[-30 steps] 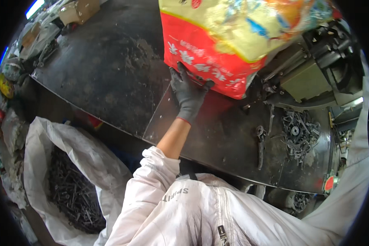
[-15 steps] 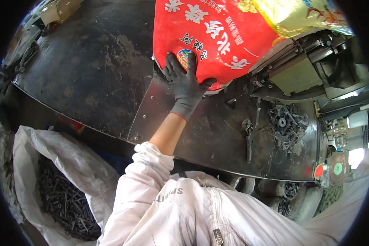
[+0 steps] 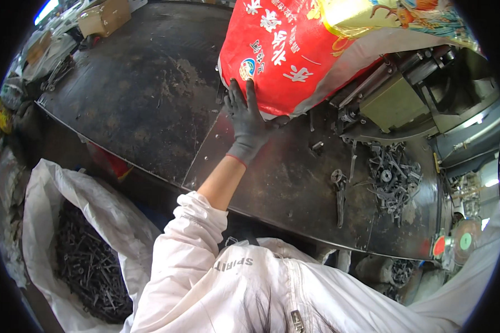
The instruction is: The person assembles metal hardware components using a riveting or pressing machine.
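Observation:
My left hand (image 3: 249, 123), in a dark grey glove, reaches up to the near lower edge of a big red and yellow plastic sack (image 3: 286, 61). Its fingers are stretched out and apart, with the fingertips resting against the red face and the thumb pointing right along the bottom edge. The sack bulges and leans over the dark metal table (image 3: 150, 94); its top runs out of the picture. My right hand is not in view.
Loose dark metal parts (image 3: 394, 177) lie in a heap on the right, beside a long rod-like part (image 3: 340, 197). A green-grey machine (image 3: 397, 108) stands behind them. At lower left, a white sack (image 3: 122, 233) holds many metal pieces. A cardboard box (image 3: 104, 18) sits far left.
The sack has shifted away from me and tilted, so more of its pale side shows. My left hand has slid to its lower edge. The whole view has turned slightly.

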A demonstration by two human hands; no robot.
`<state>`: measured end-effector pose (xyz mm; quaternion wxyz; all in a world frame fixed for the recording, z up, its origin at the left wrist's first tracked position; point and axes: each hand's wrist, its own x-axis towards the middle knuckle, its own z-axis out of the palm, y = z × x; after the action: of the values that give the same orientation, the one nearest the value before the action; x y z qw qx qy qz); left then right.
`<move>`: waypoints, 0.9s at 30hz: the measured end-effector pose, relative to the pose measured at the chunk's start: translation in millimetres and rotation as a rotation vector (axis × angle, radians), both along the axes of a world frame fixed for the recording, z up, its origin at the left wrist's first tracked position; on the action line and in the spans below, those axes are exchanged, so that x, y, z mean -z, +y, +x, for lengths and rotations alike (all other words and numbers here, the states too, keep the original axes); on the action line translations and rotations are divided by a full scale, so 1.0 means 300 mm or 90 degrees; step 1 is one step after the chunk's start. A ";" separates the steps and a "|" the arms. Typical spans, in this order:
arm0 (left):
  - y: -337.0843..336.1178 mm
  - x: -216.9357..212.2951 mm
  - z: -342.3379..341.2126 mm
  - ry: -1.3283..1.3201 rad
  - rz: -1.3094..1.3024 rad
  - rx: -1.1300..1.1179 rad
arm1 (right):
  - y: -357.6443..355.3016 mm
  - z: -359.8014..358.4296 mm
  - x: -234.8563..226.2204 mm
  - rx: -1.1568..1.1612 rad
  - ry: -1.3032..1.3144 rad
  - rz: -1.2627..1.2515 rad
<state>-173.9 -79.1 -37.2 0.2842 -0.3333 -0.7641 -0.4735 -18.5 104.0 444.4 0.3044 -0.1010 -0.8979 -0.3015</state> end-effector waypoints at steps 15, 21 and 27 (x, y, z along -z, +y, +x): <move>0.205 -0.040 -0.108 -0.002 -0.083 -0.002 | 0.198 -0.024 0.197 0.075 0.007 -0.042; 0.161 -0.035 -0.102 -0.019 -0.149 0.023 | 0.140 0.161 0.190 0.110 0.052 -0.032; 0.114 -0.022 0.001 0.021 -0.085 -0.009 | 0.105 0.315 0.245 0.132 0.071 -0.042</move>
<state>-173.7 -45.1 -30.5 0.2774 -0.3542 -0.7916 -0.4136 76.0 135.4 370.8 0.3174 -0.2195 -0.8739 -0.2954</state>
